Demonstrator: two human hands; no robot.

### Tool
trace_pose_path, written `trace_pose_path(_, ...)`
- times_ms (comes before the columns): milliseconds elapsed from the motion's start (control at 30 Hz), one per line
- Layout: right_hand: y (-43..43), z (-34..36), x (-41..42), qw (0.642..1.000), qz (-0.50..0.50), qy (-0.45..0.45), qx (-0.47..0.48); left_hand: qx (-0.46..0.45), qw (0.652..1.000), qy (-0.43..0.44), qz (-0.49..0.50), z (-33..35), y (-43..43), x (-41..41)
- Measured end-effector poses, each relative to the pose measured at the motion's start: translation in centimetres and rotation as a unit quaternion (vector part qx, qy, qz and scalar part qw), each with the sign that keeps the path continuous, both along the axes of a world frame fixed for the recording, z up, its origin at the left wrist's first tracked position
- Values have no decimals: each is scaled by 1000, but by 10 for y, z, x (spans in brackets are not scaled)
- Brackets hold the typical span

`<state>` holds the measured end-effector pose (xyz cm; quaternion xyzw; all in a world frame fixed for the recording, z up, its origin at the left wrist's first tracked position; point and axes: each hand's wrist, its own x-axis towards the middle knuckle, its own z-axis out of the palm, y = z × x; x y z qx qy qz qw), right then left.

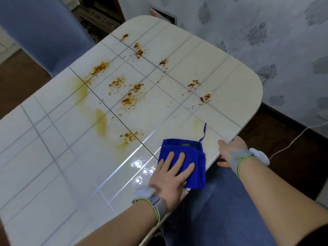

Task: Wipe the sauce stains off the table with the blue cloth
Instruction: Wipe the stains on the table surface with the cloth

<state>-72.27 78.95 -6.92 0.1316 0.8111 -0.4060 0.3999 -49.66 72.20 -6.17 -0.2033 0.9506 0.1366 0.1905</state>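
**Blue cloth meets stained tabletop**

I see my left hand (170,176) pressing flat, fingers straight, on the folded blue cloth (182,148) at the tabletop's (53,157) near edge. My right hand (229,151) grips that edge just beside it. Orange sauce stains (128,100) lie scattered beyond the cloth.

Fingers of the right hand (230,151) mostly hide under the glossy white tile-patterned table (53,157) at four o'clock.

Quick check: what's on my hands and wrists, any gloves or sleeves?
No gloves or sleeves. The left hand and right hand are bare. Each wrist wears a grey band edged in yellow-green piping, with a white padded piece attached.
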Motion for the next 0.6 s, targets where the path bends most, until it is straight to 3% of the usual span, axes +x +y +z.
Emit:
trace_pose_path(100, -7, 2, 4, 1000, -27, 3, -6, -9, 998, -38, -41, 1, -44, -25)
trace_pose_path(200, -13, -1, 19, 984, 53, 158, 59, -12, 997, -66, 33, 6, -76, -69)
trace_pose_path(267, -8, -1, 33, 948, 165, 255, 95, -7, 996, -69, 63, 6, -63, -73)
trace_pose_path(367, 3, -7, 39, 888, 307, 302, 165, -8, 998, -49, 33, 9, -22, -39)
trace_pose_path(467, 8, -2, 27, 801, 399, 395, 207, -3, 1000, -26, -15, 11, -17, -9)
trace_pose_path(600, 4, 12, 0, 765, 507, 349, 192, -24, 998, -52, -8, 6, -65, -46)
